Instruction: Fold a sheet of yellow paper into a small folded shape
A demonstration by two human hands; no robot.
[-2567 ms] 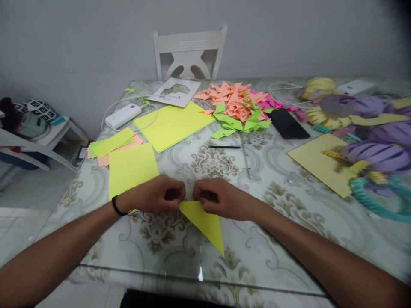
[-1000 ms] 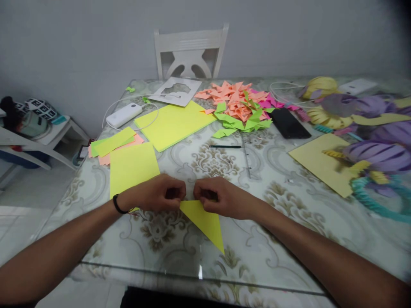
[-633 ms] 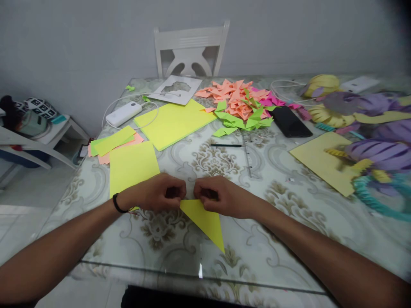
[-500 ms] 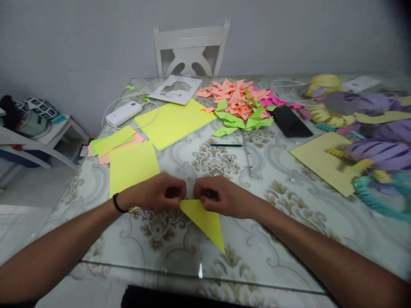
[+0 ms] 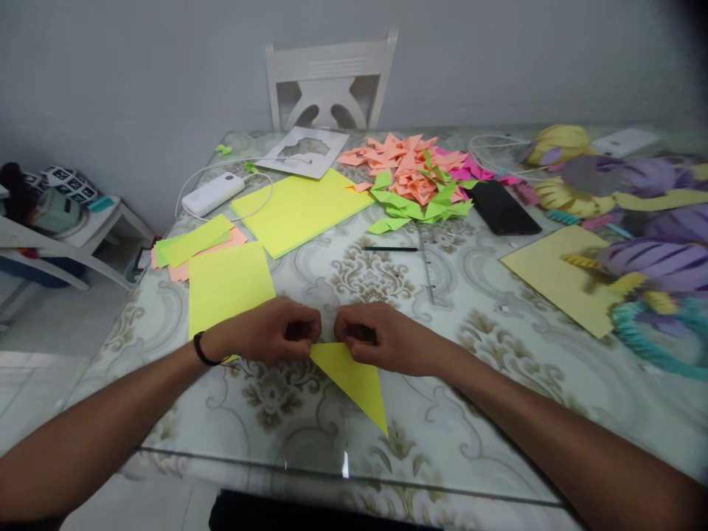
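Note:
A yellow sheet of paper folded into a triangle (image 5: pixel 362 383) is between my hands, one point aimed down toward the table's front edge. My left hand (image 5: pixel 282 330) pinches its left corner with thumb and fingers. Along the top edge, my right hand (image 5: pixel 381 339) grips it in a similar pinch. Both hands are curled and close together, and the fingertips partly hide the paper's upper edge. Just beyond my left wrist lies a yellow sheet (image 5: pixel 229 284), partly covered by the hand.
Larger yellow sheets (image 5: pixel 304 210) lie behind, beside a white power bank (image 5: pixel 213 193). Folded orange and green paper pieces (image 5: pixel 414 177) are heaped at the back. A pencil (image 5: pixel 390 249), a clear ruler (image 5: pixel 427 269) and a black phone (image 5: pixel 504 209) are ahead. Purple paper lanterns (image 5: pixel 658 262) crowd the right.

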